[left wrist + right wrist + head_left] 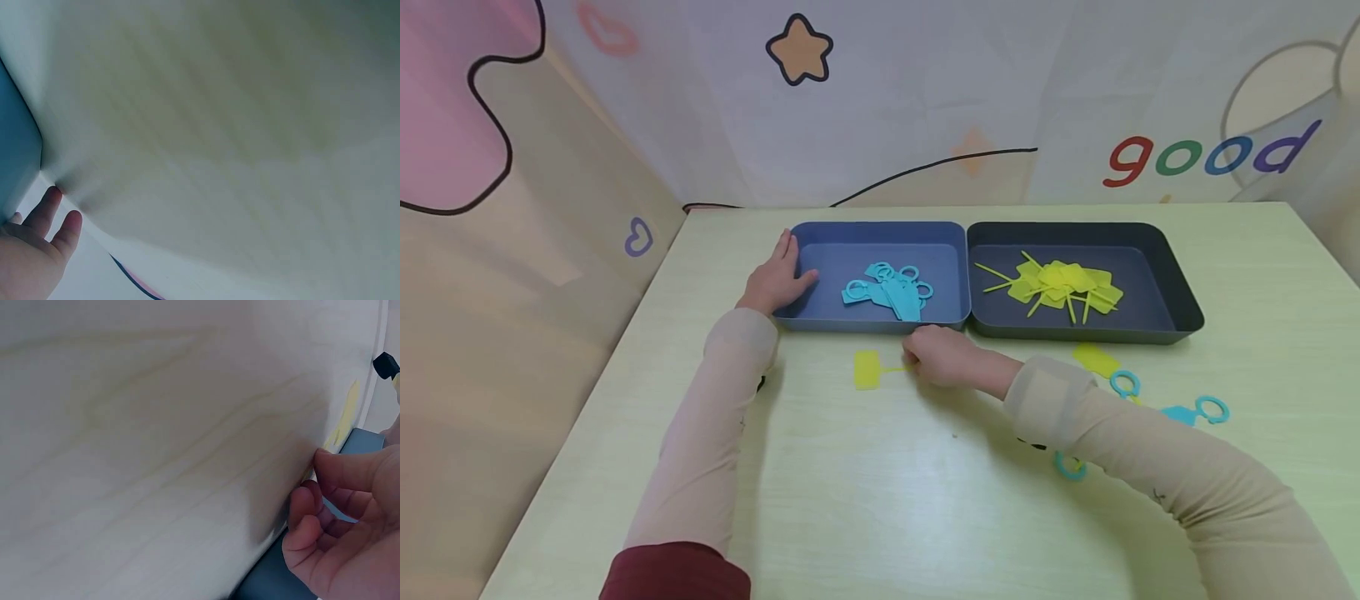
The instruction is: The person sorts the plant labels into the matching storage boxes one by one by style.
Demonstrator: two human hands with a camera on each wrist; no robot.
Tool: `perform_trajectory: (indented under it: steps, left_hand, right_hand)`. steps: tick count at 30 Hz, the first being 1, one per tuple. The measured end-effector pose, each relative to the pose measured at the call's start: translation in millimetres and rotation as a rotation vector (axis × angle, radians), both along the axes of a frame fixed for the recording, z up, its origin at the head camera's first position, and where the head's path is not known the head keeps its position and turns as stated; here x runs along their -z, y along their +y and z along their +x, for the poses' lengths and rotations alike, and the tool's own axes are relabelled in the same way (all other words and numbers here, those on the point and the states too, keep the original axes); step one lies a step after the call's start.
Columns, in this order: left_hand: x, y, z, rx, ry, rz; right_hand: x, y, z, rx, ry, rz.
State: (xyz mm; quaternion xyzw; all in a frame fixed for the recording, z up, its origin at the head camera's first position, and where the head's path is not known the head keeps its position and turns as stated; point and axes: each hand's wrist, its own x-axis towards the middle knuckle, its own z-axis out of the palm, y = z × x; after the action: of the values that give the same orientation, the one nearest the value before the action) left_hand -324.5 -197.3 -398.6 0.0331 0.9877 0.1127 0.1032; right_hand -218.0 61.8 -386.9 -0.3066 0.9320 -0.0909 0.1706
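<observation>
My right hand (943,357) pinches the thin stem of a yellow rectangular tag (867,369) by thumb and fingertips. The tag lies flat on the table in front of the blue tray (805,312). In the right wrist view the same tag (347,412) shows edge-on past the thumb. My left hand (777,279) rests at the blue tray's left wall, fingers straight along the outside and thumb over the rim. Inside this tray lies a pile of light-blue ringed tags (895,292). The dark tray (1157,292) beside it holds a pile of yellow stemmed tags (1063,283).
Near my right forearm lie a yellow tag (1096,360) and light-blue ringed tags (1182,414), partly hidden by the sleeve. Another blue ring (1070,465) shows below the forearm. A printed cloth (880,108) hangs behind the table (865,492).
</observation>
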Motion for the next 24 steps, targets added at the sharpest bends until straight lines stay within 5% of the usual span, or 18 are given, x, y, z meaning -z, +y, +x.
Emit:
perform_trajectory:
  steps: [9,24]
  left_hand:
    - [1.4,-1.0,-1.8,0.005,0.009,-0.001]
    - [0.5,-0.1,0.0,0.007,0.018,0.004]
  right_hand:
    - [-3.4,1.2,-1.2,0.066,-0.054,0.040]
    - [-2.7,4.4,-2.6,0.062,-0.063,0.051]
